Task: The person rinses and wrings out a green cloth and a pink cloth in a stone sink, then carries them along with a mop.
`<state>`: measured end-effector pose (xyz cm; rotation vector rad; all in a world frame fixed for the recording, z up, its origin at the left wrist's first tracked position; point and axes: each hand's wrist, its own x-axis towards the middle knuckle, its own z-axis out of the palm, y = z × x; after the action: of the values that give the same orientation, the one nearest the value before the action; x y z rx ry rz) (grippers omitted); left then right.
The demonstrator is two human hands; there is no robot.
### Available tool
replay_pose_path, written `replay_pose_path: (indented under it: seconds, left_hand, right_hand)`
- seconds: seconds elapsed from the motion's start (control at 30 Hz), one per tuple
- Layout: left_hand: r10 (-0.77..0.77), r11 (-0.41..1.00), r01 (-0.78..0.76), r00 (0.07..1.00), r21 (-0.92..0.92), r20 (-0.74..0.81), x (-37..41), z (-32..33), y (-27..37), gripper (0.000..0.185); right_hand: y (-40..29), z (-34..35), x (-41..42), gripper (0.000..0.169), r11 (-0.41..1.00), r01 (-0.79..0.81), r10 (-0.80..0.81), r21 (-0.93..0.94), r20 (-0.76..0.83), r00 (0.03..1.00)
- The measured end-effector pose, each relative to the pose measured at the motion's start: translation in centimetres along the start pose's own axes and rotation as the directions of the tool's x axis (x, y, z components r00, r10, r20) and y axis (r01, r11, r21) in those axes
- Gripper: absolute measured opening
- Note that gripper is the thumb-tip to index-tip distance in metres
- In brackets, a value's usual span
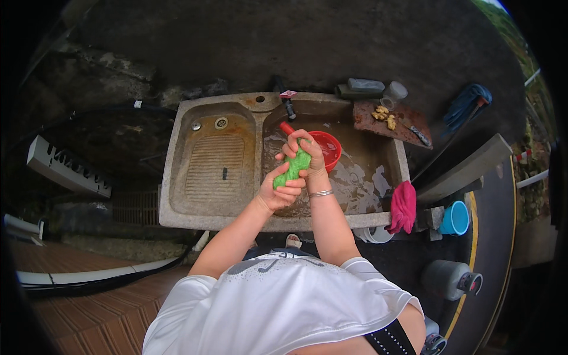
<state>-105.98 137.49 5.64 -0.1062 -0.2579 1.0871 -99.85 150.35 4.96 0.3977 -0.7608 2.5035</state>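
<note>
A bunched green cloth (293,165) is squeezed between both my hands above the right basin of a stone double sink (284,225). My left hand (278,188) grips its lower end, and my right hand (308,151) is wrapped around the upper end. Just beyond my right hand, a red plastic dipper (330,148) rests in the water of that basin; its handle (287,128) points up and left. Part of the dipper is hidden behind my right hand. The black tap (289,108) with a pink handle stands at the back.
On the sink's right back corner, a board (368,119) holds ginger pieces (380,112) and a knife (419,134). A pink cloth (403,206) hangs over the right front corner. The left basin has a ribbed washboard (215,166). A blue bucket (455,218) and gas cylinder (448,279) stand right.
</note>
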Motion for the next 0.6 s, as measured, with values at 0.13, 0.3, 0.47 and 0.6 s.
replay_pose_path:
  seconds: [0.13,0.3,0.47,0.6]
  left_hand:
    - [0.093,0.944,0.019,0.942,0.329,-0.322,-0.3,0.7,2.4,0.017]
    - [0.586,0.48,0.344,0.559,0.807,-0.587,0.5,-0.5,2.6,0.019]
    - [0.924,-0.181,0.719,0.358,0.671,-0.134,1.0,-3.8,2.7,0.036]
    - [0.946,-0.229,0.778,0.32,0.585,-0.055,-1.1,-6.5,3.6,0.035]
  right_hand:
    - [-1.1,2.8,1.9,0.02,0.923,-0.214,0.134,-0.321,-0.253,0.958]
    - [1.2,1.0,2.2,0.019,0.713,-0.383,0.106,-0.587,-0.45,0.887]
    - [5.4,-4.1,1.1,0.018,0.44,-0.428,-0.204,-0.789,-0.552,0.808]
    - [8.6,-5.7,0.7,0.018,0.397,-0.502,-0.34,-0.768,-0.631,0.697]
